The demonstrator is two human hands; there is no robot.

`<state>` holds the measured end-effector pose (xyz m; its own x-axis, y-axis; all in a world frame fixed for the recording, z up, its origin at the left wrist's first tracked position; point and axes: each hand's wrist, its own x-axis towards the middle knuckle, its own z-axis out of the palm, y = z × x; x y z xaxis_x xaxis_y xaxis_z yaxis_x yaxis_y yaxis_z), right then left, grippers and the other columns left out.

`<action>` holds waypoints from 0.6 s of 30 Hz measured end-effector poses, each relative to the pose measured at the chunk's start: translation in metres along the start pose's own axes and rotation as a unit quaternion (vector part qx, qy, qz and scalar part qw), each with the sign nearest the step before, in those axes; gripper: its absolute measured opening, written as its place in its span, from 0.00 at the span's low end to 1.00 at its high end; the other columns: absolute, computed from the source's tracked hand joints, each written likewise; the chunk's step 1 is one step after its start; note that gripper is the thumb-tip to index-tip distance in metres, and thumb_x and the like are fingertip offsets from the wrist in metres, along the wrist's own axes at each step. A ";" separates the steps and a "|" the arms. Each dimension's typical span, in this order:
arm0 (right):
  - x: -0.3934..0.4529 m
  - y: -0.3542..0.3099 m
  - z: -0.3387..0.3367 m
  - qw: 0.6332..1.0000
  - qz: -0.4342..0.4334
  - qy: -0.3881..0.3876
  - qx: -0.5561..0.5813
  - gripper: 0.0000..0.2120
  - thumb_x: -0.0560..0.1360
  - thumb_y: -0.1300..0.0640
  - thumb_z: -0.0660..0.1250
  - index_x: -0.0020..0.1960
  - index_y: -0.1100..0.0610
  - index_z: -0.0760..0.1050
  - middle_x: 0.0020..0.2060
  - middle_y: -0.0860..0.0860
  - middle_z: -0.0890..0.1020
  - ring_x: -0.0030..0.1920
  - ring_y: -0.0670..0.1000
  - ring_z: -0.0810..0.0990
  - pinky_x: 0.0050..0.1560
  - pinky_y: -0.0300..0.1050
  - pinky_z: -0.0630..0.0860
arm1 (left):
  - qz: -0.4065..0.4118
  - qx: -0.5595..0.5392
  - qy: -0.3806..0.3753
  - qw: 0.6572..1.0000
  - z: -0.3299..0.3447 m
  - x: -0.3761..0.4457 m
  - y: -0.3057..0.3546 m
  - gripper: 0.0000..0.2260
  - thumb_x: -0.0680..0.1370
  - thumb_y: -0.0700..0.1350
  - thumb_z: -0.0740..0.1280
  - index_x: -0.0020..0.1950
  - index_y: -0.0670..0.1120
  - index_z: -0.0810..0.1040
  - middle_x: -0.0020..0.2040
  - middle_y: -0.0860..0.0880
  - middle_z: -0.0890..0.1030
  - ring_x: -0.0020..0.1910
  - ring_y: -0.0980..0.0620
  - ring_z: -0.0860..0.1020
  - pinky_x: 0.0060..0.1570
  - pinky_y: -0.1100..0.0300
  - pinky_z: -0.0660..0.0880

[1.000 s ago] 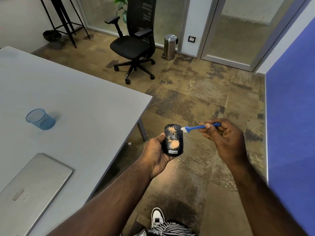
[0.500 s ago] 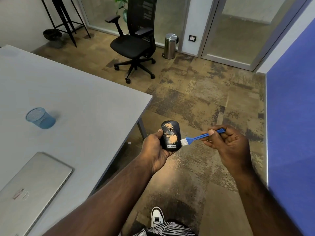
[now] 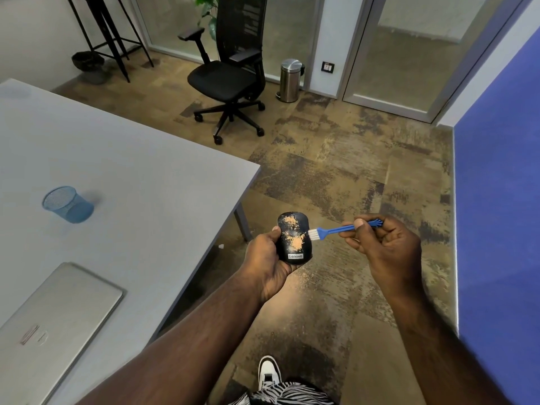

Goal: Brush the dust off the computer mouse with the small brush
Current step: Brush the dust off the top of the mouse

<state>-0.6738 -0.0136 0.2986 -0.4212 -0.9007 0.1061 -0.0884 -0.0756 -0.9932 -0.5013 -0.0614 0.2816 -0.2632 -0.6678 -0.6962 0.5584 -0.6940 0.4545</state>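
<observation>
Left hand gripping dusty mouse, right hand pinching blue brush, bristles touching mouse

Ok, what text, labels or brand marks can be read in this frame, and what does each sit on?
"Lenovo": white label at the near end of the dusty black computer mouse, held in the left hand.
Red sticker and round logo on the closed silver laptop: too blurred to read.
Wall switch plate: too small to read.
</observation>
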 end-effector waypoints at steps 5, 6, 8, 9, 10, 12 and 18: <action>0.000 0.002 0.003 1.000 0.005 0.014 -0.014 0.06 0.78 0.65 0.67 0.48 0.56 0.80 0.39 0.49 0.87 0.42 0.50 0.87 0.43 0.43 0.84 | -0.001 0.003 -0.004 1.000 -0.003 0.000 0.000 0.15 0.84 0.45 0.51 0.56 0.40 0.75 0.54 0.38 0.80 0.49 0.42 0.79 0.53 0.42 0.75; 0.000 0.001 0.003 1.000 0.005 0.023 -0.012 0.05 0.78 0.64 0.67 0.48 0.56 0.80 0.39 0.49 0.87 0.42 0.50 0.87 0.44 0.43 0.84 | -0.003 0.003 -0.004 1.000 -0.004 0.000 0.000 0.14 0.84 0.45 0.52 0.55 0.40 0.75 0.53 0.39 0.80 0.48 0.42 0.79 0.53 0.42 0.75; 0.001 -0.001 0.003 1.000 0.003 0.028 0.000 0.06 0.78 0.65 0.67 0.48 0.56 0.80 0.39 0.50 0.87 0.41 0.51 0.87 0.42 0.43 0.83 | -0.005 0.006 -0.004 1.000 -0.004 0.000 -0.001 0.15 0.84 0.45 0.51 0.54 0.40 0.75 0.53 0.39 0.80 0.48 0.43 0.79 0.52 0.43 0.75; 0.000 -0.002 0.003 1.000 0.004 0.021 0.005 0.06 0.78 0.65 0.67 0.48 0.56 0.79 0.39 0.49 0.87 0.41 0.51 0.87 0.42 0.42 0.83 | -0.004 0.008 -0.004 1.000 -0.004 0.000 -0.001 0.15 0.84 0.45 0.51 0.54 0.40 0.76 0.53 0.39 0.80 0.47 0.43 0.79 0.53 0.43 0.75; -0.001 -0.003 0.004 1.000 0.005 0.011 0.007 0.07 0.77 0.66 0.66 0.47 0.56 0.79 0.39 0.49 0.87 0.40 0.51 0.87 0.41 0.41 0.83 | -0.003 0.009 -0.004 1.000 -0.004 0.000 -0.002 0.16 0.84 0.45 0.51 0.54 0.40 0.76 0.53 0.39 0.80 0.47 0.43 0.79 0.53 0.43 0.75; -0.004 -0.004 0.007 1.000 0.006 -0.006 -0.003 0.06 0.77 0.67 0.67 0.47 0.57 0.79 0.38 0.48 0.87 0.39 0.50 0.87 0.40 0.41 0.83 | -0.005 0.012 -0.004 1.000 -0.003 -0.002 -0.002 0.16 0.84 0.45 0.51 0.53 0.40 0.76 0.53 0.38 0.80 0.48 0.43 0.79 0.53 0.43 0.75; 0.000 0.000 0.006 0.999 0.009 0.042 -0.019 0.05 0.78 0.63 0.67 0.49 0.56 0.80 0.40 0.51 0.86 0.42 0.50 0.87 0.44 0.45 0.84 | -0.009 0.006 -0.005 1.000 -0.002 -0.005 -0.002 0.15 0.84 0.45 0.51 0.52 0.41 0.75 0.50 0.40 0.80 0.47 0.43 0.79 0.54 0.43 0.74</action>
<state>-0.6689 -0.0162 0.2980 -0.4965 -0.8629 0.0942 -0.1149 -0.0423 -0.9925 -0.4998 -0.0558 0.2828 -0.2804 -0.6581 -0.6988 0.5439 -0.7088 0.4492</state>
